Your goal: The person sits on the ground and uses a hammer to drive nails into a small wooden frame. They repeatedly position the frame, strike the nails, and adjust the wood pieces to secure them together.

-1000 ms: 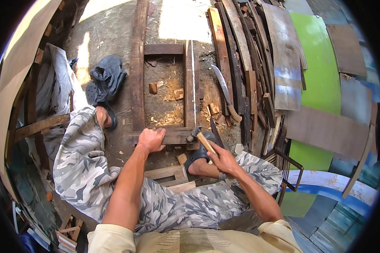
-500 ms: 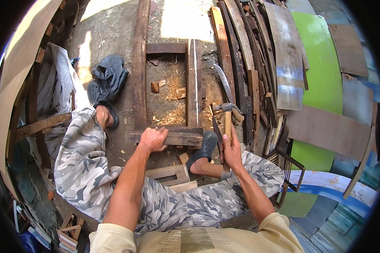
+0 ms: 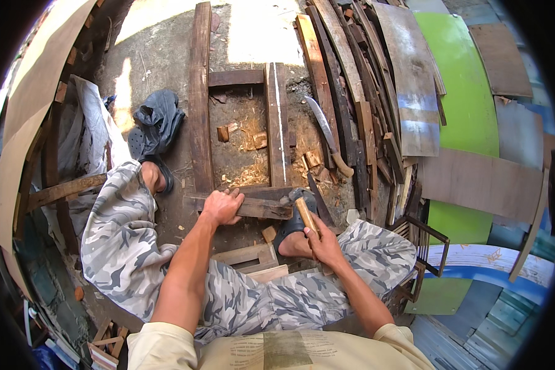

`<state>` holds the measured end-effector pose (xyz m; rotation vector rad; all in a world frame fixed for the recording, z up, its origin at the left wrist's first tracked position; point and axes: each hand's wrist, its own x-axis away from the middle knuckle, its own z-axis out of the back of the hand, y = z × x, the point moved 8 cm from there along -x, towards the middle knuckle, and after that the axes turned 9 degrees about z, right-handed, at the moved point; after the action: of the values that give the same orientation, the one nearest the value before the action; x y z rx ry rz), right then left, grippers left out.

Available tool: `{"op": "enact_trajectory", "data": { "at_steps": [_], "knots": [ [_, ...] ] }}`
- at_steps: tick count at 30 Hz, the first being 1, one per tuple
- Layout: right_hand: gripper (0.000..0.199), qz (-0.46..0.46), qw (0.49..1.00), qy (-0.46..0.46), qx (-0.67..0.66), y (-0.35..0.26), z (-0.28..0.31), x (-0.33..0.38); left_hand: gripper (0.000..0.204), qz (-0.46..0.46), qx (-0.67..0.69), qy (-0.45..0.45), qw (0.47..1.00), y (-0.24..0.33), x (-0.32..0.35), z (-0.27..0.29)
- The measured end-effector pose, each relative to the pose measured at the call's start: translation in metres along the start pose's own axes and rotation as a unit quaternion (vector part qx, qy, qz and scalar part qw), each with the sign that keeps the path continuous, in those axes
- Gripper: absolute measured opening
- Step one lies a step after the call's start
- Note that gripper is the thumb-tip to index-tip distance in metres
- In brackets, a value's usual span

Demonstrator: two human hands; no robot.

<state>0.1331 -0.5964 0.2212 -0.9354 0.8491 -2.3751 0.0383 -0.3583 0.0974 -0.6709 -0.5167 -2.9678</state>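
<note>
My left hand is closed over the top of a short dark wooden block, which lies crosswise before me. My right hand grips the wooden handle of a hammer. The hammer's head is at the block's right end; whether it touches the wood I cannot tell. Beyond the block, two long dark beams run away from me, joined by a crosspiece. The right-hand beam carries a white line along its top.
A curved machete with a wooden handle lies right of the beams, near a dark pointed blade. Wood chips litter the floor. Stacked planks line the right, beside green panels. A dark plastic bag lies by my left foot.
The hammer has come down and left, from above the machete handle to the block's right end, with my right hand moving along. My left hand stays on the block.
</note>
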Motion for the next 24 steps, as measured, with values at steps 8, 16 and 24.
{"op": "enact_trajectory", "data": {
  "at_steps": [8,16,24],
  "knots": [
    [0.047,-0.115,0.954,0.157,-0.229,0.01,0.022,0.024,0.061,-0.002,-0.006,0.034,0.999,0.003,-0.001,0.01],
    [0.048,0.074,0.958,0.276,-0.001,0.011,0.022,0.033,0.085,0.12,0.003,0.126,0.985,0.027,-0.005,0.03],
    [0.051,-0.005,0.981,0.183,-0.063,-0.034,0.001,0.053,0.092,0.127,0.066,0.1,0.985,0.018,0.001,0.022]
  ]
}}
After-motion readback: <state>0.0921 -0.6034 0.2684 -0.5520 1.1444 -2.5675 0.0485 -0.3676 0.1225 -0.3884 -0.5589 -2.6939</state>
